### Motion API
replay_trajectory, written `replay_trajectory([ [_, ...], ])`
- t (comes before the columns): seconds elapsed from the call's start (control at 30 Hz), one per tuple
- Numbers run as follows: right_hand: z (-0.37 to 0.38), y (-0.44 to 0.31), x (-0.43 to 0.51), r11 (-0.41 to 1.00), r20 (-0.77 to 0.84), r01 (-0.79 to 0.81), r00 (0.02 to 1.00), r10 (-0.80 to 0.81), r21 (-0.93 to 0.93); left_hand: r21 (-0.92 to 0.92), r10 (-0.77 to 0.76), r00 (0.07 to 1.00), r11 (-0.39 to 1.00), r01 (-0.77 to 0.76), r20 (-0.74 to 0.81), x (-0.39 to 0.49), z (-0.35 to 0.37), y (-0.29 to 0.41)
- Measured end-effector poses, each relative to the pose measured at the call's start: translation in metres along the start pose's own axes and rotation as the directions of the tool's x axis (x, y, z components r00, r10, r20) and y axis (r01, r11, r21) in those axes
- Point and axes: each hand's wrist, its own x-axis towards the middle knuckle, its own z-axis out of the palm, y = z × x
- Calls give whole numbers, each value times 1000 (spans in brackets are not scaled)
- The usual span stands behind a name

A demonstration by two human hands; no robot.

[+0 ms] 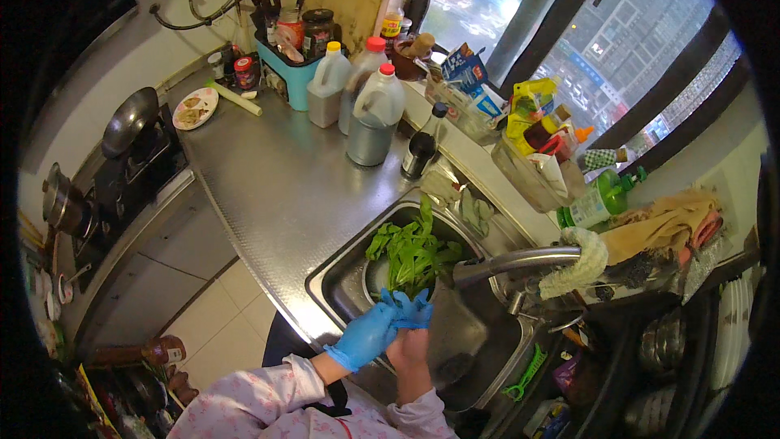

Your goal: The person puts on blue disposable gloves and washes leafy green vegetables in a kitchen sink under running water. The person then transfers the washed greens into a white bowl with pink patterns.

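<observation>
My left hand (367,336) wears a blue glove and pinches a second blue glove (415,312) at its edge. That second glove covers only the upper part of my right hand (409,344); the heel of the palm and the wrist are bare. The glove's fingertips point up and stand apart. Just beyond both hands, leafy green vegetables (407,253) lie in a round metal bowl (369,280) in the steel sink (320,283). The underside of the leaves and part of the bowl are hidden.
A faucet (518,262) reaches over the sink from the right. Large plastic jugs (373,125) and a dark glass bottle (420,149) stand on the steel counter (274,177) behind. At the left are a plate (195,108), a wok (130,122) and a pot (63,204).
</observation>
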Motion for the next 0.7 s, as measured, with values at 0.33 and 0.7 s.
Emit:
replay_trajectory([
  [0.33,-17,2,35,943,-466,71,856,-225,-326,-239,-165,984,960,146,-61,-24,34,-11],
  [0.7,-64,10,36,-47,310,306,942,-132,-951,8,-69,986,997,71,-151,16,-12,2],
])
